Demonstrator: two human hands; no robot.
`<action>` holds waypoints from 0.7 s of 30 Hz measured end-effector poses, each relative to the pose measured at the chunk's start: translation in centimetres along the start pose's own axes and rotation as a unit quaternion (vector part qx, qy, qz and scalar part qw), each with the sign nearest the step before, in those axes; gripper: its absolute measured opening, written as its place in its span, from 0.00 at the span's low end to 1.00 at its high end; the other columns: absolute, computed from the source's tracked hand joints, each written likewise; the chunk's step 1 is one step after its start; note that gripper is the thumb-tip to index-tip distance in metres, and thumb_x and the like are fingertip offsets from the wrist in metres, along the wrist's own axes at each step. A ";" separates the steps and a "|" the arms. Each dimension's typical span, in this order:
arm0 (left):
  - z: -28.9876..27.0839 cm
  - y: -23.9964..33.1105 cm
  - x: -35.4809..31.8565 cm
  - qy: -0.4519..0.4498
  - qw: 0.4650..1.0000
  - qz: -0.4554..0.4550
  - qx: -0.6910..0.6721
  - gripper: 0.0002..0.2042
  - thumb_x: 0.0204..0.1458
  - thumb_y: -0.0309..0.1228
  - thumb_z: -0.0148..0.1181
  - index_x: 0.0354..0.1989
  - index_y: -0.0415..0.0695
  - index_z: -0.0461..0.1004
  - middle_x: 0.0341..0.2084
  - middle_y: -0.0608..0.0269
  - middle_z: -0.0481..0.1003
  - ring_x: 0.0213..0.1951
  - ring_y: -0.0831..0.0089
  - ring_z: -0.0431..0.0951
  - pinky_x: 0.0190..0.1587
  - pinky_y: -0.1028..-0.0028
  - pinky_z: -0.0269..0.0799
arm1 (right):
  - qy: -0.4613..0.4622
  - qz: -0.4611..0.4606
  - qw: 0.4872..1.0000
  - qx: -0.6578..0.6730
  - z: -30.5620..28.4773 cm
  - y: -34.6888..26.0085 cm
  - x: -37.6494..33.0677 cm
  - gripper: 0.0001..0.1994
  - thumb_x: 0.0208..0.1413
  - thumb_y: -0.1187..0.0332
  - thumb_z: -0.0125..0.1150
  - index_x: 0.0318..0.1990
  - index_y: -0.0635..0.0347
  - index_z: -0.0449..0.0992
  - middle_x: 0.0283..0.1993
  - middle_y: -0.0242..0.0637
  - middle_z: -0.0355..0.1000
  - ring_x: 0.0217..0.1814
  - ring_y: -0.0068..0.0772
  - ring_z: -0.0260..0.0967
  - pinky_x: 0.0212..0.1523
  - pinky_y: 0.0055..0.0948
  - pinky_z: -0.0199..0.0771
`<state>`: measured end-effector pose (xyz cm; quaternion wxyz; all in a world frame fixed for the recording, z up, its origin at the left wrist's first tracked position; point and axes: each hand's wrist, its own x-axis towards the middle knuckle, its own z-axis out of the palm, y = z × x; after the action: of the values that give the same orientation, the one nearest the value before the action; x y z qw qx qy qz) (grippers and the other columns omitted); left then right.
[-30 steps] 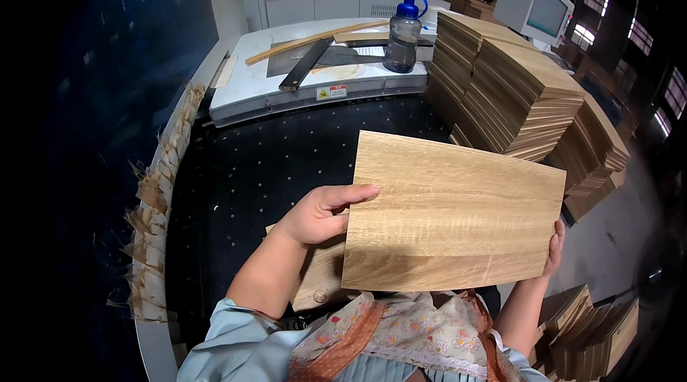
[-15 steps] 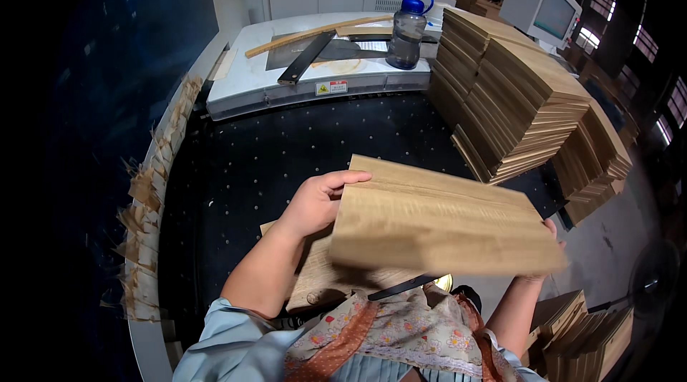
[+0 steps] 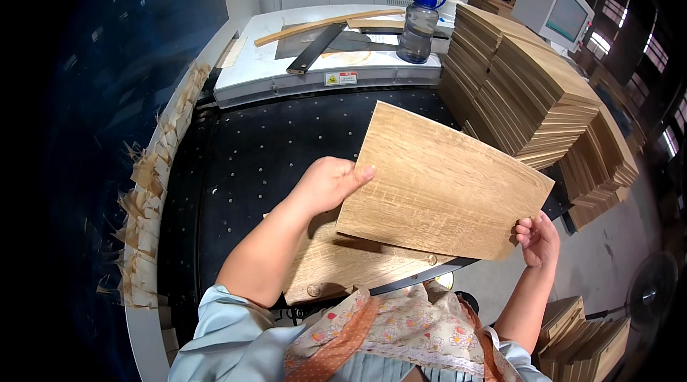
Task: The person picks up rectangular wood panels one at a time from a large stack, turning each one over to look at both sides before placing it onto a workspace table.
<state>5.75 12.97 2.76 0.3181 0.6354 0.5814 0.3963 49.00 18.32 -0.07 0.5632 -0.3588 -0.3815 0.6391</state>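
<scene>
One wood-grain panel, just tilted face-up for checking, clamped between my left hand at nine o'clock and right hand at four.

The held wooden panel hides the left hand's fingers and the lower board.

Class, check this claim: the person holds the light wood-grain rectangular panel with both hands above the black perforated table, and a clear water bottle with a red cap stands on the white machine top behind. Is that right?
Not quite. In the head view the clear water bottle has a blue cap, not red. The rest holds: left hand and right hand hold the light wood-grain rectangular panel above the black perforated table.
</scene>
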 end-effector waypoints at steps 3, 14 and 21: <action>0.1 -0.7 0.8 0.009 0.996 -0.001 -0.084 0.29 0.51 0.54 0.54 0.26 0.33 0.77 0.20 0.53 0.76 0.26 0.71 0.76 0.33 0.74 0.71 | 0.014 0.007 1.000 -0.011 0.1 0.3 0.0 0.16 0.57 0.68 0.48 0.50 0.70 0.65 0.32 0.44 0.75 0.28 0.33 0.76 0.25 0.23 0.79; 0.7 0.7 1.7 -0.003 0.981 -0.032 -0.192 0.25 0.51 0.48 0.58 0.28 0.30 0.77 0.25 0.53 0.77 0.28 0.72 0.76 0.33 0.75 0.71 | -0.018 0.017 0.999 0.028 -1.1 -0.1 -0.2 0.17 0.57 0.68 0.48 0.49 0.73 0.64 0.31 0.47 0.74 0.27 0.35 0.76 0.24 0.25 0.79; 0.3 0.4 1.4 0.011 0.934 -0.080 -0.348 0.21 0.51 0.43 0.59 0.33 0.30 0.76 0.29 0.51 0.77 0.31 0.71 0.77 0.35 0.74 0.72 | -0.081 0.044 0.996 -0.022 0.1 -0.6 -0.5 0.22 0.55 0.67 0.49 0.52 0.76 0.59 0.31 0.52 0.74 0.26 0.38 0.76 0.24 0.26 0.80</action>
<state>6.23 14.30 3.11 0.5437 0.4321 0.4589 0.5542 49.22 17.89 0.47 0.4940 -0.3345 -0.4239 0.6815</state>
